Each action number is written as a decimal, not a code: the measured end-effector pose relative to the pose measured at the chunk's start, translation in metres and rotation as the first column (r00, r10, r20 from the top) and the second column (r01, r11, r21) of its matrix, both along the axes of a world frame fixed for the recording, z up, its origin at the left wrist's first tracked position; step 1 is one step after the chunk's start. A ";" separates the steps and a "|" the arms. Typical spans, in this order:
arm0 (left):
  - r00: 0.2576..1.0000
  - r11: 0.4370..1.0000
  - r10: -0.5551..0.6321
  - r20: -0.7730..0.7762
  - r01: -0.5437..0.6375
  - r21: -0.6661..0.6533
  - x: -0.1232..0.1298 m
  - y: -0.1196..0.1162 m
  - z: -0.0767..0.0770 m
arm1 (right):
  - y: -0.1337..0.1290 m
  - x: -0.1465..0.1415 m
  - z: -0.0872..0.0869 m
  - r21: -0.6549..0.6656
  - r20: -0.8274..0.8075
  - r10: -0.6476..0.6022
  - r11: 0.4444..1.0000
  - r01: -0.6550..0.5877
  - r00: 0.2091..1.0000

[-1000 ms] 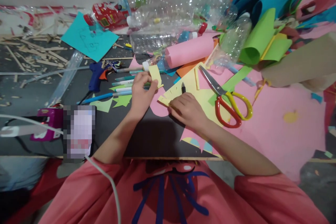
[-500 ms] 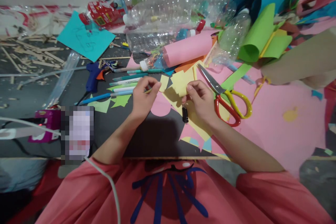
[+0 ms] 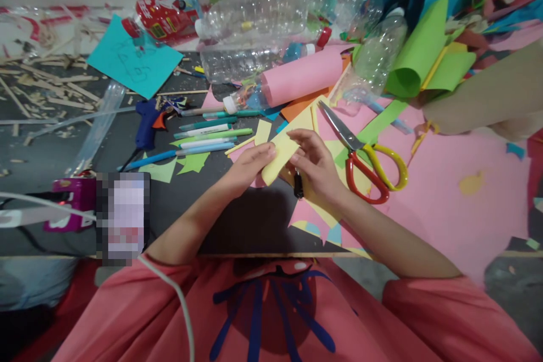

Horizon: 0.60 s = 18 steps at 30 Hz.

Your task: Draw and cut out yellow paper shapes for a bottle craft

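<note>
My left hand (image 3: 251, 167) pinches the left edge of a small yellow paper piece (image 3: 280, 157). At its right side my right hand (image 3: 316, 164) has curled fingers against the same piece. Just below my right fingers lies a black-handled tool (image 3: 298, 184), its upper end hidden. Scissors with one red and one yellow handle (image 3: 368, 168) rest partly open to the right of my right hand. A smaller yellow paper scrap (image 3: 263, 132) lies above my left hand, beside a thin yellow strip (image 3: 240, 147).
Markers (image 3: 203, 136) and a blue glue gun (image 3: 147, 124) lie to the left. A pink paper roll (image 3: 303, 78) and clear bottles (image 3: 254, 22) fill the back. A large pink sheet (image 3: 441, 192) covers the right side; a phone (image 3: 127, 215) lies front left.
My left hand has moved right and taken hold of the yellow paper piece. That piece has turned and moved slightly left and down. The thin strip now lies on the table.
</note>
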State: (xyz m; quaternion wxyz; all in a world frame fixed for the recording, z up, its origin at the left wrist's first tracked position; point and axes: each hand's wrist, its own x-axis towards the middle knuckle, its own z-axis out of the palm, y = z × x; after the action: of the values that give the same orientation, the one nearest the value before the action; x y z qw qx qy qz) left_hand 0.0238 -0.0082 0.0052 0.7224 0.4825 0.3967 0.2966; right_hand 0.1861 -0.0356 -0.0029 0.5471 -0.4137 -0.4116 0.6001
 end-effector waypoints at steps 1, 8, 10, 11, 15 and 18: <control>0.998 0.996 -0.065 0.022 0.066 -0.060 0.001 -0.001 0.002 | 0.001 0.001 0.001 0.030 0.032 0.014 0.999 -0.015 0.999; 0.956 0.921 -0.208 0.204 0.262 -0.288 0.003 0.000 0.000 | 0.004 0.007 -0.001 0.166 0.188 0.018 0.985 -0.050 0.982; 0.937 0.890 -0.219 0.271 0.306 -0.337 0.002 0.001 -0.004 | 0.006 0.008 -0.004 0.189 0.245 -0.014 0.981 -0.033 0.970; 0.933 0.880 -0.221 0.285 0.317 -0.354 0.003 0.001 -0.005 | 0.006 0.008 -0.004 0.196 0.276 -0.030 0.980 -0.025 0.961; 0.958 0.886 -0.164 0.237 0.248 -0.392 0.006 -0.002 -0.006 | 0.005 0.007 -0.004 0.117 0.283 -0.036 0.993 0.003 0.959; 0.973 0.914 -0.106 0.205 0.177 -0.365 0.009 -0.004 -0.005 | 0.002 0.004 -0.001 -0.001 0.084 0.068 0.998 -0.068 0.994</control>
State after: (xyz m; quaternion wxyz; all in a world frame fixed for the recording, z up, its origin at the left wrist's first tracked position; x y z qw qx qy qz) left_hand 0.0332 -0.0119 0.0003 0.8549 0.3316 0.3433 0.2031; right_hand 0.1902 -0.0334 -0.0037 0.5087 -0.4240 -0.4487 0.6001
